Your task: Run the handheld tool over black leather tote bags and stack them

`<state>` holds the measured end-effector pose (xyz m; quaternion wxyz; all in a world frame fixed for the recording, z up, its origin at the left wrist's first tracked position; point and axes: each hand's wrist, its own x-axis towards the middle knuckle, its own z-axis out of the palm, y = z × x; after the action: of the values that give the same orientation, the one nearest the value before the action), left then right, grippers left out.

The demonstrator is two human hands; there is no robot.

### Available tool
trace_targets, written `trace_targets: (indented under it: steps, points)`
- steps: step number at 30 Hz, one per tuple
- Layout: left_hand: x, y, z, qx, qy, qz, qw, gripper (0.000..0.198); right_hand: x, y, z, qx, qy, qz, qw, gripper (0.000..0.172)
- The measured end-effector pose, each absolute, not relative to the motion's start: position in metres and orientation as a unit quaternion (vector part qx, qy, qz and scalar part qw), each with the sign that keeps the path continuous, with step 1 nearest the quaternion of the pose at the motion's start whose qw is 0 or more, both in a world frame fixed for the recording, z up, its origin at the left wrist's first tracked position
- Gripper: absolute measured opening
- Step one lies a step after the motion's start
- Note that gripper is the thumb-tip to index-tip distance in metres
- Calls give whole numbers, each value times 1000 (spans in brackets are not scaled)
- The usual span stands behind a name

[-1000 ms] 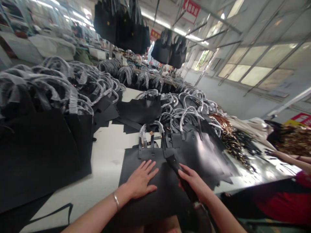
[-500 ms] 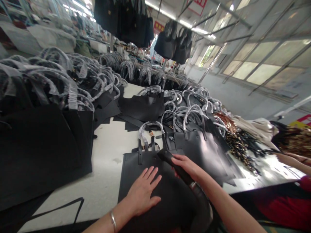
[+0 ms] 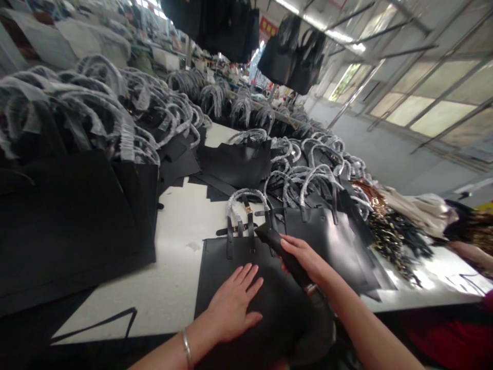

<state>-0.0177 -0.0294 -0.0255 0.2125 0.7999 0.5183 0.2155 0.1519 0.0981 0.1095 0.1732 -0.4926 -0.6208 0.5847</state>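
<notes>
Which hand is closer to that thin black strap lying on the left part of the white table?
The left hand. It rests flat on the black bag, right of the strap; the right hand holds a black tool, farther right.

A white table (image 3: 175,221) is being crowded with black goods. On the left, a large pile of bags (image 3: 77,205) is being supported, film-wrapped handles uppermost. Near the front edge, a flat bag (image 3: 277,306) is being borne, with a stack of bags (image 3: 319,236) being held just to its right. Farther right, gold-buckled straps (image 3: 396,246) and a pale bundle (image 3: 416,205) are being carried. At front left, a thin strap (image 3: 133,313) is being held up by the bare surface.
</notes>
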Motion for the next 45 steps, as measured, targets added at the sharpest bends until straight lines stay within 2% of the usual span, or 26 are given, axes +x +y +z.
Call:
trace_targets:
  steps: [5, 16, 22, 26, 28, 33, 36, 39, 45]
  points:
    - [-14, -31, -32, 790, 516, 240, 228, 77, 152, 83, 115, -465, -610, 640, 52, 61]
    - [-13, -34, -30, 789, 507, 252, 236, 77, 170, 104, 113, -490, -589, 643, -11, 56]
    - [-13, -33, -30, 791, 511, 249, 226, 77, 142, 114, 100, -451, -580, 678, 17, 43]
    - [-12, -31, -34, 798, 504, 251, 214, 77, 134, 119, 109, -461, -611, 627, 145, 39]
    - [-11, -31, -36, 799, 503, 255, 209, 77, 135, 118, 118, -459, -626, 609, 167, 42]
    - [-10, -31, -38, 793, 506, 265, 211, 75, 132, 103, 121, -435, -615, 657, 27, 52]
    - [-10, -32, -36, 792, 503, 266, 219, 76, 118, 97, 109, -421, -602, 678, -21, 55]
    - [-10, -32, -33, 794, 500, 266, 221, 77, 98, 100, 99, -426, -591, 684, -29, 51]
    - [-11, -31, -34, 792, 499, 274, 220, 76, 79, 115, 103, -443, -610, 656, 17, 38]
